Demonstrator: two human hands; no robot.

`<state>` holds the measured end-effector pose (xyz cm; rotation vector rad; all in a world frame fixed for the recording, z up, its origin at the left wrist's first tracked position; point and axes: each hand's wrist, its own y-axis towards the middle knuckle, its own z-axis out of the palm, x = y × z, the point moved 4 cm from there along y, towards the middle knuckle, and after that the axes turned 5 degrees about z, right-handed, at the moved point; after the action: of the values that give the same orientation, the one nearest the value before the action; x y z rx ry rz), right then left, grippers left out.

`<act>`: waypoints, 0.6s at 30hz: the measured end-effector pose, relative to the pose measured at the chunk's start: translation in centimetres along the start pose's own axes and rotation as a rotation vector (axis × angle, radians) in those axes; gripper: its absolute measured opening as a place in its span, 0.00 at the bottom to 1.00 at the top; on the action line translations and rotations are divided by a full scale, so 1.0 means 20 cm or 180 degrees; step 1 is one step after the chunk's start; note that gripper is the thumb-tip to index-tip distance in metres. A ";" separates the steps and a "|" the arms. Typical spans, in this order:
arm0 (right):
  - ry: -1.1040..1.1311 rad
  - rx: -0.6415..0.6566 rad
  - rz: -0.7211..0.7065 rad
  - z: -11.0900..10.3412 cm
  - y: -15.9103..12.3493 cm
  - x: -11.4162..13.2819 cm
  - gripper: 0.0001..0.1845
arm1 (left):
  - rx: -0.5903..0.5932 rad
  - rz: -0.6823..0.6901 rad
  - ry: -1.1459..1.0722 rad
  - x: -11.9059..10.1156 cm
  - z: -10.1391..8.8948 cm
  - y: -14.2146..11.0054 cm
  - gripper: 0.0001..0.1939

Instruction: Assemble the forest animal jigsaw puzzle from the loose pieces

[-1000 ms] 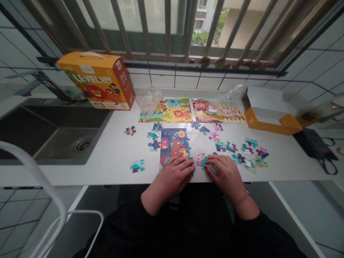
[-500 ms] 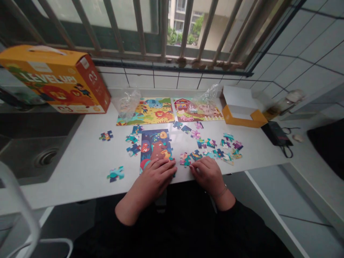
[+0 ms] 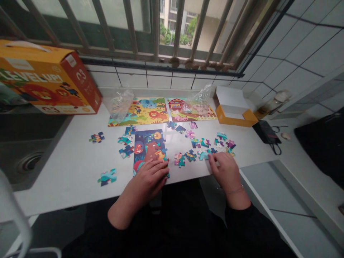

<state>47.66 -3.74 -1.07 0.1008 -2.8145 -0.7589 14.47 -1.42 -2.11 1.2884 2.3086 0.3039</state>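
A partly assembled jigsaw puzzle with a brown bear on dark blue lies on the white counter. My left hand rests on its lower part, fingers laid flat and hiding the picture there. To the right, my right hand hovers low at the near edge of the loose pieces, its fingers bent and the thumb a little apart. Its tips are by a light teal puzzle piece and a dark blue piece; no piece shows in its grasp. A pink and green piece lies between my hands.
Several loose pieces lie left of the puzzle, including a teal cluster. Behind are two picture sheets, plastic bags, an open yellow box and a large orange box. A sink is at left.
My right hand has moved right, away from the pink and green piece to the pieces farther right. My left hand stays on the puzzle. The whole view has shifted slightly.
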 end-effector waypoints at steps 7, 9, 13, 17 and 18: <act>-0.0694 0.0234 0.1404 -0.06 -0.08 -0.56 0.25 | -0.0005 -0.0015 0.0020 0.00 0.01 0.00 0.14; -0.0569 0.0341 0.1425 -0.04 -0.10 -0.62 0.28 | 0.0034 -0.0012 0.0015 0.00 0.01 0.00 0.14; -0.0465 0.0383 0.1429 -0.04 -0.10 -0.63 0.29 | 0.0074 -0.0032 0.0005 0.00 0.00 0.01 0.14; -0.0098 0.0433 0.1119 -0.06 -0.06 -0.55 0.29 | 0.0033 -0.0066 -0.0043 0.00 -0.01 0.01 0.13; 0.0054 0.0579 0.0987 -0.06 -0.06 -0.52 0.31 | 0.0035 -0.0075 -0.0062 0.00 -0.01 0.01 0.14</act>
<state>58.12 -4.03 -2.69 -0.2915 -2.7820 -0.4297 14.52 -1.34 -1.94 1.2628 2.3105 0.2700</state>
